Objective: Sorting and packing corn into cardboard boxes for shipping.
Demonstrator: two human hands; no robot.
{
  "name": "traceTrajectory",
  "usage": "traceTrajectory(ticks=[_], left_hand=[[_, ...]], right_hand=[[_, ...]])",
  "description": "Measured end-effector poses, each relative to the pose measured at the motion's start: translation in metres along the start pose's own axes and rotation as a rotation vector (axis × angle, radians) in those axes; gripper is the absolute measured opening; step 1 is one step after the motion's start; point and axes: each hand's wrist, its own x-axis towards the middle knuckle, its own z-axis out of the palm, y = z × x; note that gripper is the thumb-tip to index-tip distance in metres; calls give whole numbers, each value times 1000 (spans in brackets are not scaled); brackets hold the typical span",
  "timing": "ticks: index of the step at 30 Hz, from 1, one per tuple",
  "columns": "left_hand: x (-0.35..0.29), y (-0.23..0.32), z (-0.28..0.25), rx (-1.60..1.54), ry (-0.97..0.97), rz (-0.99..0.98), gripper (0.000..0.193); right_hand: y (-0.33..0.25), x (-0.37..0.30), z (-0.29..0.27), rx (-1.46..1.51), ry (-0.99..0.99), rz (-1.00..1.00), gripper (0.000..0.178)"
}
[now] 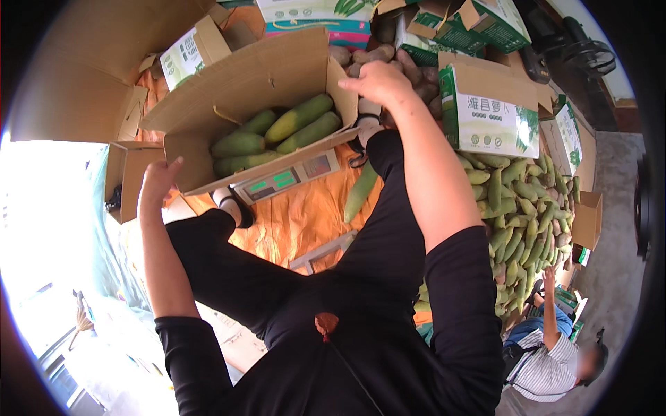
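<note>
An open brown cardboard box stands on a digital scale with a lit green display. Inside lie several long green radishes. At the box's left end is my left hand, its thumb raised beside the edge and its other fingers mostly hidden. My right hand grips the flap at the box's right end, index finger stretched along the top edge. A single green radish rests on the orange sheet beside my right leg.
A large pile of green radishes spreads on the right, below a white and green carton. Brown-red tubers lie beyond the box. Open cardboard boxes crowd the left. Another person works at the lower right.
</note>
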Motion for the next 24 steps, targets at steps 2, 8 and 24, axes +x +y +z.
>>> traceTrajectory(ticks=[2,8,24], left_hand=[[0,-1,2,30,1,32,45],[1,4,4,66,-9,38,41],[45,-33,25,300,-12,-65,41]], right_hand=[[-5,-1,2,-50,-32,14,55],[-15,-5,6,-80,-20,29,47],[-31,1,20,-136,58,-13,29]])
